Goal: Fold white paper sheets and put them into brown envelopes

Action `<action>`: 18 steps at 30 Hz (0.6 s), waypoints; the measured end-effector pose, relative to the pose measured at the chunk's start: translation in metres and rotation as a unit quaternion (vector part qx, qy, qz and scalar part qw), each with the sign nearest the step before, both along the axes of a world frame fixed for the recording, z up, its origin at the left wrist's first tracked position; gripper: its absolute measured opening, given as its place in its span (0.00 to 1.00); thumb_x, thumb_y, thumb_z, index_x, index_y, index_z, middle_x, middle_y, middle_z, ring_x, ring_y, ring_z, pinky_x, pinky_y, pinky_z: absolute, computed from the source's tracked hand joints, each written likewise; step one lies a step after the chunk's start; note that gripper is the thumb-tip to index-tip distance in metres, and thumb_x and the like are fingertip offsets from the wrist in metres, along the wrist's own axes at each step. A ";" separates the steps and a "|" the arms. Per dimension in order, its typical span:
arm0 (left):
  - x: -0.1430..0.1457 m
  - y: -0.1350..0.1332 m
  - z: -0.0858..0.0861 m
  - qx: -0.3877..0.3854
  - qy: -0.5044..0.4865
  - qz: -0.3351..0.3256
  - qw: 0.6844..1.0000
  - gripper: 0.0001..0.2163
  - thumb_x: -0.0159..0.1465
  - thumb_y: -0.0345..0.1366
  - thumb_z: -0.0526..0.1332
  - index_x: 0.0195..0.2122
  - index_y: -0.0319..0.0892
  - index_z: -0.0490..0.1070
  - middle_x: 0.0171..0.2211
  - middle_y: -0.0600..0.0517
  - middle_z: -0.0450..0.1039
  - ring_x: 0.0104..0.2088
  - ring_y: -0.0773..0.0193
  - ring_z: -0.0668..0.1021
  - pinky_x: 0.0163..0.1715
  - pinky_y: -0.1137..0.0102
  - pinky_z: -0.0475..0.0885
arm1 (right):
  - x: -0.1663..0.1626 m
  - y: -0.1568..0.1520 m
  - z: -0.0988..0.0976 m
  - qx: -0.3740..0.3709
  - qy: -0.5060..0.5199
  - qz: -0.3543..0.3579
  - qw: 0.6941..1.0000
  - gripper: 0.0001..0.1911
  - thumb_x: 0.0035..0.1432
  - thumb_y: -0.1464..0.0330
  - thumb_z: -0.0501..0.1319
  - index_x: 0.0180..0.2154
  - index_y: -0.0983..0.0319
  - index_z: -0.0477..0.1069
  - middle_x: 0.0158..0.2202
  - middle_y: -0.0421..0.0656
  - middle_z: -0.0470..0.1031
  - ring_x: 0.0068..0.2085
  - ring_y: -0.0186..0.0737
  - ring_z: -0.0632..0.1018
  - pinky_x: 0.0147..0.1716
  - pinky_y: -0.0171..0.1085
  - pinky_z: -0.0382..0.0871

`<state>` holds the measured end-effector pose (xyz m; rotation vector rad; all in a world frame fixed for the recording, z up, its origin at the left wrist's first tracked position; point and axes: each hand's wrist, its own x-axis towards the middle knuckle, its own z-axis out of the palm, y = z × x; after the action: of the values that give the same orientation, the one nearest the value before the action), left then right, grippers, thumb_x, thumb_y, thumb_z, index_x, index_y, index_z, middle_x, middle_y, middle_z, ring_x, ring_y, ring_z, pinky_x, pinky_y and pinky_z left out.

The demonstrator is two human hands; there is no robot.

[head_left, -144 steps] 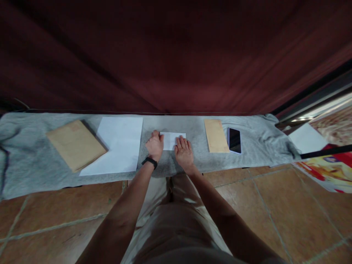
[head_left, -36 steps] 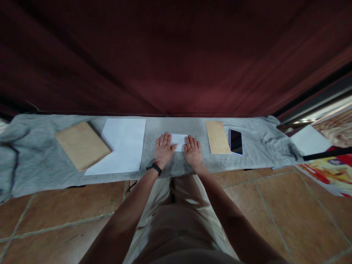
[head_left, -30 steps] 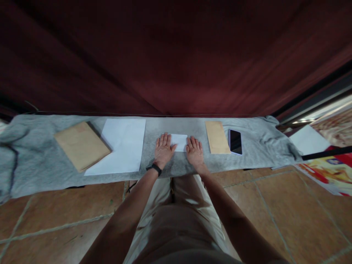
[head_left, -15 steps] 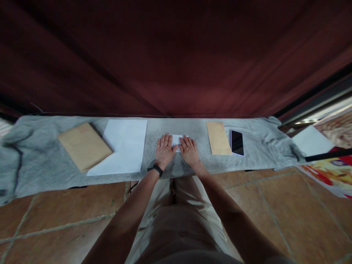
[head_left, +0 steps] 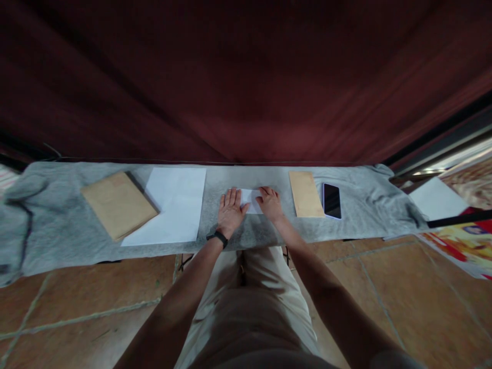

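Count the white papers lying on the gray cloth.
2 visible: the large sheet at left, partly under the brown packet, and the small piece, partly covered, between the left hand and right hand. More could be hidden underneath.

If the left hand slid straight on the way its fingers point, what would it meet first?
Probably the dark red curtain, after crossing the grey cloth ahead of the left hand; depth at the cloth's far edge is unclear.
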<state>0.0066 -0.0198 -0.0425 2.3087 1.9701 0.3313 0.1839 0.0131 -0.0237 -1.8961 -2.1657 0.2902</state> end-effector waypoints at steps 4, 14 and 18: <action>0.000 0.000 0.000 0.001 0.002 -0.001 1.000 0.32 0.75 0.50 0.46 0.74 0.34 0.52 0.74 0.40 0.51 0.75 0.50 0.52 0.73 0.53 0.46 | 0.001 0.012 0.009 -0.032 -0.022 -0.010 0.999 0.21 0.69 0.66 0.57 0.61 0.58 0.71 0.61 0.49 0.73 0.59 0.49 0.72 0.59 0.46 0.63; 0.001 0.000 0.002 -0.002 -0.002 -0.001 1.000 0.32 0.75 0.49 0.46 0.73 0.33 0.53 0.74 0.40 0.50 0.75 0.50 0.51 0.73 0.53 0.45 | 0.005 0.026 0.003 -0.037 0.023 -0.059 0.997 0.16 0.68 0.67 0.60 0.56 0.56 0.74 0.56 0.46 0.75 0.56 0.46 0.73 0.55 0.43 0.62; -0.001 -0.001 0.001 -0.002 -0.010 -0.001 1.000 0.29 0.75 0.45 0.45 0.73 0.34 0.54 0.74 0.40 0.51 0.75 0.51 0.51 0.73 0.52 0.46 | 0.006 0.018 -0.009 0.018 0.041 -0.060 0.997 0.16 0.69 0.66 0.58 0.56 0.57 0.75 0.55 0.48 0.74 0.55 0.47 0.72 0.56 0.43 0.60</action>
<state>0.0059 -0.0207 -0.0417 2.2970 1.9571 0.3491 0.1898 0.0313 -0.0327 -1.9485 -1.9825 0.2987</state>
